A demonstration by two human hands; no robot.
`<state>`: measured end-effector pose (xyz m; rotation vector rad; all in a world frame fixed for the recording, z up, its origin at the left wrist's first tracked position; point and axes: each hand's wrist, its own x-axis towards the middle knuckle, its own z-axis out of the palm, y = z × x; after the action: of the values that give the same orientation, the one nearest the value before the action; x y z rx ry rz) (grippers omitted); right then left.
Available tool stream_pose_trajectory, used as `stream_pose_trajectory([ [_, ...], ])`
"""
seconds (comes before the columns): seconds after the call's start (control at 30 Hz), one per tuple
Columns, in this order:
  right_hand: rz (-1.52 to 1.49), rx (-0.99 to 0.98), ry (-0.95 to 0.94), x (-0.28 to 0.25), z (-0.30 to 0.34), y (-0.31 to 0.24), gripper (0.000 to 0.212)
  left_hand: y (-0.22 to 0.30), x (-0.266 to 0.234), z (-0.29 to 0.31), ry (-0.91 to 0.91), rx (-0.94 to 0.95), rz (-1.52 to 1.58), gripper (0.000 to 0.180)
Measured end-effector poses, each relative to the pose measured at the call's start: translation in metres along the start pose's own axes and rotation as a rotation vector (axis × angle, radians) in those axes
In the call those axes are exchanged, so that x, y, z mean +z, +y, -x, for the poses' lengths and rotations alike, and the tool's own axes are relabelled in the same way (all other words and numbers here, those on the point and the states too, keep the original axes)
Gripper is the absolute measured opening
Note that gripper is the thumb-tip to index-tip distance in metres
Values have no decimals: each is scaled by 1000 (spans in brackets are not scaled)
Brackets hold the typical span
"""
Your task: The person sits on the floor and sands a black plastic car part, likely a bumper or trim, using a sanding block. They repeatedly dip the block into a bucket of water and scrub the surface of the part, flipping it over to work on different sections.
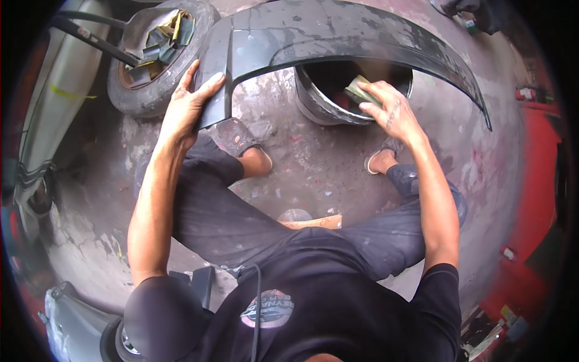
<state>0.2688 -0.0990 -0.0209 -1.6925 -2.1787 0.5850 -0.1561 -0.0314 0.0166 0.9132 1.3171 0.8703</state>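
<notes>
A long, curved, dark grey car body panel (283,42) arches across the top, its surface wet in patches. Its left end is gripped by my left hand (192,99), the thumb over the face and the fingers at the outer edge. My right hand (389,108) pinches a folded greenish piece of sandpaper (359,90) between thumb and fingers. That hand is over the near right rim of a black bucket (322,111), below the panel and apart from it. The bucket's far side is hidden behind the panel, and its inside is too dark to make out.
On the left lies a tyre (139,102) with several sandpaper pieces (169,42) in its middle. A pale car part (66,84) stands beyond it. Red bodywork (534,175) lines the right side. Behind my feet sits a small wooden piece (319,222). Another person's foot (443,6) shows at the top right.
</notes>
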Motion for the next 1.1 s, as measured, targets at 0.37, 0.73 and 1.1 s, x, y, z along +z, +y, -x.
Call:
stream_pose_trajectory([
  [0.37, 421, 400, -622, 128, -164, 118, 60, -17, 9, -1, -34, -73, 45, 103],
  [0.73, 524, 439, -871, 56, -117, 12, 54, -16, 30, 6, -92, -163, 62, 92],
  [1.1, 226, -209, 381, 15, -34, -128, 40, -60, 99, 27, -10, 17, 423, 99],
])
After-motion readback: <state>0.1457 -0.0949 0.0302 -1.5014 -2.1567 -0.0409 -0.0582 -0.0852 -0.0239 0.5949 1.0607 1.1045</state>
